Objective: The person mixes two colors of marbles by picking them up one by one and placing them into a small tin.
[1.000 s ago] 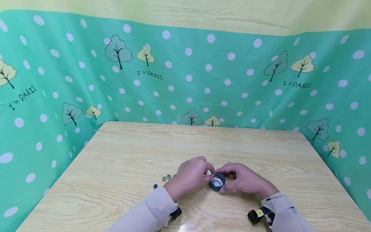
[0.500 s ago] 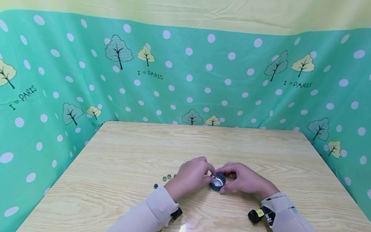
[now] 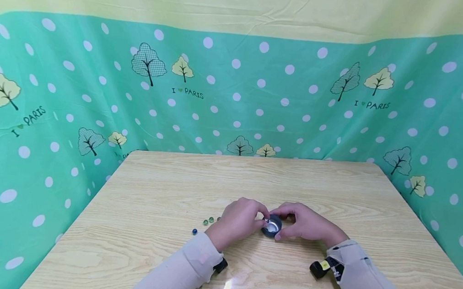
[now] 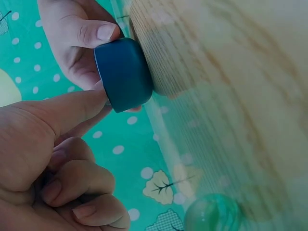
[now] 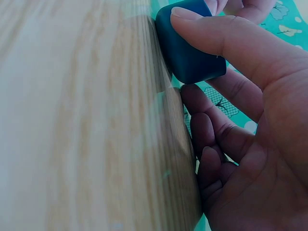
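The right hand [image 3: 305,222] is gripping a round, dark-blue, silvery-lined cup [image 4: 122,74] on the pale wood-grain table [image 3: 150,178], while the left hand [image 3: 238,216], pinch unclear, is working at its nine o'clock, where snagging could tip it.
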Action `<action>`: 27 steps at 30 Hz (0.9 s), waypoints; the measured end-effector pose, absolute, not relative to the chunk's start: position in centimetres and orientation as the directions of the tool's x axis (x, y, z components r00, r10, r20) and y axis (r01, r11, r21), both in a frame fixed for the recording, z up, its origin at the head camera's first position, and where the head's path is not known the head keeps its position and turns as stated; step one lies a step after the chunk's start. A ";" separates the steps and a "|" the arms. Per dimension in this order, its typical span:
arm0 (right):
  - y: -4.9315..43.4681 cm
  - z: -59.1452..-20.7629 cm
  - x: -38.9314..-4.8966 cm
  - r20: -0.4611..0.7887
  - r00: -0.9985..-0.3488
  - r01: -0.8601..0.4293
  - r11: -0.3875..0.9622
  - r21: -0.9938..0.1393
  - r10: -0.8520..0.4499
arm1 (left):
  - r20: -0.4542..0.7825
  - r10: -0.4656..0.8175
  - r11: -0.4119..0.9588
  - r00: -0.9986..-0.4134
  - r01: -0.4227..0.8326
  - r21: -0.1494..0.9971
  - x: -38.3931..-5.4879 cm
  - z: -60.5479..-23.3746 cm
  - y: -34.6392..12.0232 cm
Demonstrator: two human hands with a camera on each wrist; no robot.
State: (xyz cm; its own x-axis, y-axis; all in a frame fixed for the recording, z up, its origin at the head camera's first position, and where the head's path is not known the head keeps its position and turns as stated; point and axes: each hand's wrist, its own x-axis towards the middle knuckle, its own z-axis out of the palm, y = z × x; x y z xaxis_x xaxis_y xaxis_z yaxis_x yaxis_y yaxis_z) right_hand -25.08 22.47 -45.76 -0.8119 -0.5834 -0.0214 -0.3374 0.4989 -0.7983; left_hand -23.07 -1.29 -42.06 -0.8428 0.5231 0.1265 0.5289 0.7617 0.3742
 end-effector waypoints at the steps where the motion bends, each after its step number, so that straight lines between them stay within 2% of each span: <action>1: 22.5 -45.8 -25.1 -0.020 -0.811 -0.339 0.499 -0.798 -0.584 | 0.126 0.523 0.760 -0.843 0.528 0.378 -23.1 -42.1 -1.3; 27: 22.6 -45.9 -25.2 -0.015 -0.807 -0.347 0.495 -0.797 -0.590 | 0.117 0.525 0.753 -0.843 0.524 0.399 -23.2 -42.1 -1.5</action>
